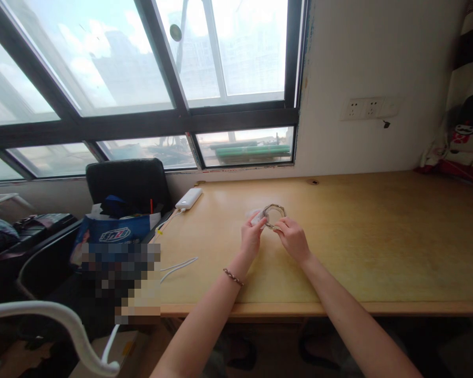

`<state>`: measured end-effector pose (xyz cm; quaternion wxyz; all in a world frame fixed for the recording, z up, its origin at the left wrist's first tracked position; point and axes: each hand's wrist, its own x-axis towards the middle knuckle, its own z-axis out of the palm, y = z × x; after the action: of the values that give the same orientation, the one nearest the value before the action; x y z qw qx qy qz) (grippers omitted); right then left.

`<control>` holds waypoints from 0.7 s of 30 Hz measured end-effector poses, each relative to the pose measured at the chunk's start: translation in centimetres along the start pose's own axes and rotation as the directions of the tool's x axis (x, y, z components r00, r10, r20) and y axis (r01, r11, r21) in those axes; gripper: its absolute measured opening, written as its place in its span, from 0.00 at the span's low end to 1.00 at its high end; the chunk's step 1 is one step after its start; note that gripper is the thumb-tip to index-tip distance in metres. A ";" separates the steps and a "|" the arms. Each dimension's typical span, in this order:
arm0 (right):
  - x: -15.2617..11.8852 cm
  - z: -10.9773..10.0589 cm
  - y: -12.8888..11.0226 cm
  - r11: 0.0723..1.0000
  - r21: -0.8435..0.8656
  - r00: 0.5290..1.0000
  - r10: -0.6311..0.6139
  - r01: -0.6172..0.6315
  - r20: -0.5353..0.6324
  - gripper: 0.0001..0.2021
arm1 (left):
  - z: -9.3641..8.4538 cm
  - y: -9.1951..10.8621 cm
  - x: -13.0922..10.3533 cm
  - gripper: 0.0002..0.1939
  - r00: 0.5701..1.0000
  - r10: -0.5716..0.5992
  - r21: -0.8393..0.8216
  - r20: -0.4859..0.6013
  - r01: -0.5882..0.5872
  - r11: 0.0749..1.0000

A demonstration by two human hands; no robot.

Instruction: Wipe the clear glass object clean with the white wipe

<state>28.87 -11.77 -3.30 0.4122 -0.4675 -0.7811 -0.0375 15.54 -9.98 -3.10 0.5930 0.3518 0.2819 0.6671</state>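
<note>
Both hands hold a thin ring-shaped coil [275, 206], dark with pale parts, above the wooden table [378, 236]. Its exact kind is too small to make out. My left hand [253, 232] pinches the coil's left side, its thumb toward the ring. On the right side, the fingers of my right hand [294, 238] close around the lower edge. Something whitish and see-through, perhaps thin plastic, shows by my left fingertips; I cannot tell whether it is held or lies on the table. A braided bracelet [233, 276] circles my left wrist.
At the table's left back edge lies a white power bank [189, 199] with a white cable. A black chair [128, 181] with a blue bag [114, 233] stands left of the table. Behind are windows and wall sockets [363, 107]; a curtain hangs far right.
</note>
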 end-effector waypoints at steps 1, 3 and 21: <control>0.0 0.0 0.1 1.000 -0.005 1.000 0.002 -0.002 -0.003 0.04 | -0.1 0.0 0.1 0.20 1.000 0.010 -0.003 -0.021 -0.010 1.000; 0.0 0.0 0.2 1.000 -0.012 1.000 0.008 -0.008 -0.013 0.04 | -0.5 0.1 0.4 0.19 0.997 0.025 -0.028 -0.071 -0.027 0.999; 2.1 -4.9 13.6 0.904 -0.400 0.943 -0.011 0.152 0.334 0.05 | -3.5 -1.2 2.8 0.10 0.974 -0.123 -0.220 -0.193 0.079 0.972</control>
<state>41.76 -4.91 -3.08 0.1661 -0.5115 -0.8305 -0.1449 13.29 -6.87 -5.69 0.6282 0.2014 0.2868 0.6947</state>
